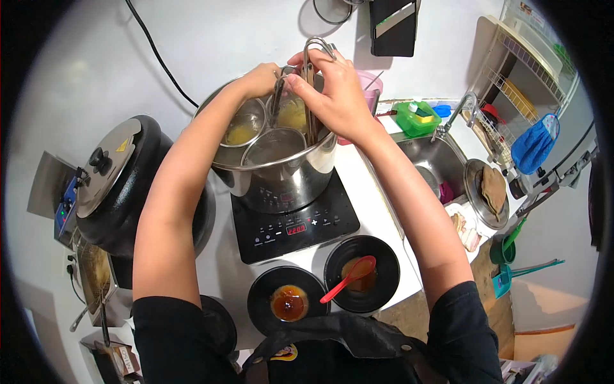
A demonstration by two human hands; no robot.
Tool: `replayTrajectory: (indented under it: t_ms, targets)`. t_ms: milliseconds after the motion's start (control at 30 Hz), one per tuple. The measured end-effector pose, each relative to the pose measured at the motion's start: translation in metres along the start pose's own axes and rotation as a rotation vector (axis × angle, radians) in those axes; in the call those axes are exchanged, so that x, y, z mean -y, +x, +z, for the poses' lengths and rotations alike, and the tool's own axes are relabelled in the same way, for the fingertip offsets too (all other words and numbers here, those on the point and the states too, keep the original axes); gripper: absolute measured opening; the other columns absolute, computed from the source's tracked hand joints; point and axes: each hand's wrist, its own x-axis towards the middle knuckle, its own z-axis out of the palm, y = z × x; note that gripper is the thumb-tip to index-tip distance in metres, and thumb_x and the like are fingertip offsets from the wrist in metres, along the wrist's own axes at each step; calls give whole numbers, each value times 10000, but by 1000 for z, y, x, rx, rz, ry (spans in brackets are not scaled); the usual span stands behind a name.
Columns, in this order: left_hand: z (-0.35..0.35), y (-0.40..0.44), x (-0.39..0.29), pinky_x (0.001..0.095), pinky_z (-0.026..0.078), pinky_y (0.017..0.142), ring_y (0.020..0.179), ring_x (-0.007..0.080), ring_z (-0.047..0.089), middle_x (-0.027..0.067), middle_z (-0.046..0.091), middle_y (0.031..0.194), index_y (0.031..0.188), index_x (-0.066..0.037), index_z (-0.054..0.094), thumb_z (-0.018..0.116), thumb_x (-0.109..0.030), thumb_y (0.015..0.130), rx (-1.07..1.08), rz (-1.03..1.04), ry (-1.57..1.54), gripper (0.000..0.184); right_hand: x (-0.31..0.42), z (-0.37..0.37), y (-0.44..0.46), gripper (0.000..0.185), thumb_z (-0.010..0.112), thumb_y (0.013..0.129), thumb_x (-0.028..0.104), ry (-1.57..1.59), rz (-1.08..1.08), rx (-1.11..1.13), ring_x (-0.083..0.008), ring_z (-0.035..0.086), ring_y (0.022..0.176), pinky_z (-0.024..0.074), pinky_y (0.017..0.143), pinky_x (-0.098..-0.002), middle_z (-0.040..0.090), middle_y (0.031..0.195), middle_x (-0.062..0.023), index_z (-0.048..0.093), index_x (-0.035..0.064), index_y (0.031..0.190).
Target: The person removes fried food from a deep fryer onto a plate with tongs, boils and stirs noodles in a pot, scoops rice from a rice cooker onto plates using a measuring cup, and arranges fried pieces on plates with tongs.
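Observation:
A large steel pot (281,185) stands on a black induction cooker (297,224) with a lit red display. Inside it are several round strainer baskets, some with yellow noodles (242,133). My left hand (261,80) reaches to the back rim of the pot, its fingertips partly hidden among metal handles. My right hand (336,89) is over the right side of the pot, thumb and fingers closed round upright metal handles (311,96) with hooked tops. Which baskets these handles belong to is hard to tell.
Two black bowls with brown sauce (261,288) (388,275) sit in front, one with a red spoon (348,279). Left stands a black lidded cooker (121,192); right are a sink (435,157), a green container (416,121) and a round metal lid (476,198).

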Motion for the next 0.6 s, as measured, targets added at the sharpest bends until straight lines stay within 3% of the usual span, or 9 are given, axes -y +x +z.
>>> replayTrajectory:
  t_ms: [67, 167, 300, 433, 533, 600]
  targets:
    - [11, -5, -1, 318, 470, 626, 646, 194, 601, 119, 639, 712, 766, 3, 657, 653, -270, 725, 92, 62, -332, 277, 0, 1, 0, 273, 577, 768, 296, 5, -14, -16, -261, 504, 802, 339, 766, -359, 596, 756, -99, 621, 73, 919]
    - [-2, -4, 0, 326, 472, 642, 662, 203, 607, 97, 647, 725, 799, -9, 660, 643, -266, 715, 30, 61, 65, 271, 0, 1, 0, 269, 578, 769, 297, -2, -14, -9, -265, 502, 801, 341, 767, -361, 597, 755, -105, 626, 70, 906]
    - [-1, -6, -9, 329, 475, 668, 705, 202, 610, 82, 649, 747, 846, -34, 658, 631, -230, 707, -3, 81, -155, 242, 1, 1, 1, 276, 582, 765, 304, 12, -1, 4, -268, 500, 799, 345, 760, -363, 598, 754, -110, 633, 68, 898]
    - [0, 1, -7, 322, 473, 650, 725, 191, 602, 91, 643, 764, 855, -33, 651, 637, -207, 688, 5, 70, -69, 242, -1, 1, 1, 283, 584, 762, 309, 1, 1, 7, -269, 499, 801, 349, 757, -363, 600, 761, -112, 636, 66, 897]
    - [8, 3, -14, 321, 471, 644, 737, 185, 596, 104, 638, 781, 855, -23, 645, 633, -205, 679, 113, 32, -342, 254, 0, 1, 0, 285, 583, 763, 310, 0, -10, 0, -271, 500, 805, 350, 762, -364, 602, 769, -114, 636, 64, 897]
    - [6, 1, -17, 320, 470, 640, 733, 182, 592, 112, 636, 783, 857, -12, 641, 626, -207, 682, 152, 33, -325, 262, 0, 0, 0, 287, 583, 765, 311, -4, -5, 7, -273, 500, 809, 351, 766, -364, 603, 775, -116, 636, 62, 897]
